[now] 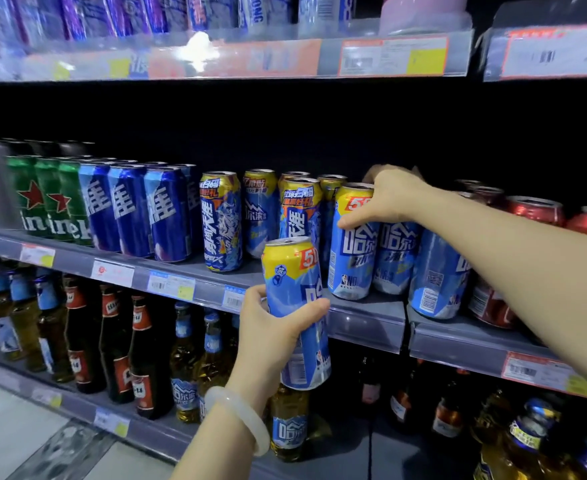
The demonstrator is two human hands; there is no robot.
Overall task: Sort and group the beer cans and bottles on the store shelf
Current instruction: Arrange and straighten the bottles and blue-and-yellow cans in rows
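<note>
— While the left hand (271, 327) curls round a light blue can (297, 313) with a yellow top, where is that can?

— Held upright in front of the middle shelf's edge (365, 323), off the shelf, thumb on one side and fingers wrapped across the front. A pale bangle (240, 417) sits on that wrist.

— And the right hand (385, 199)?

— It reaches across from the right, arm outstretched, and grips the top of a matching shelved can (352, 251) at the front of the middle shelf, thumb on the near side and fingers over the rim.

— What surrounds it?

— More light blue cans stand just beside it. Leftward are yellow-topped patterned cans (221, 223), dark blue cans (165, 213) and green cans (42, 199); red cans (534, 209) stand to the right. Brown and amber bottles (115, 344) fill the shelf below. Price tags (171, 284) line the shelf edges, and the upper shelf's goods are blurred.
</note>
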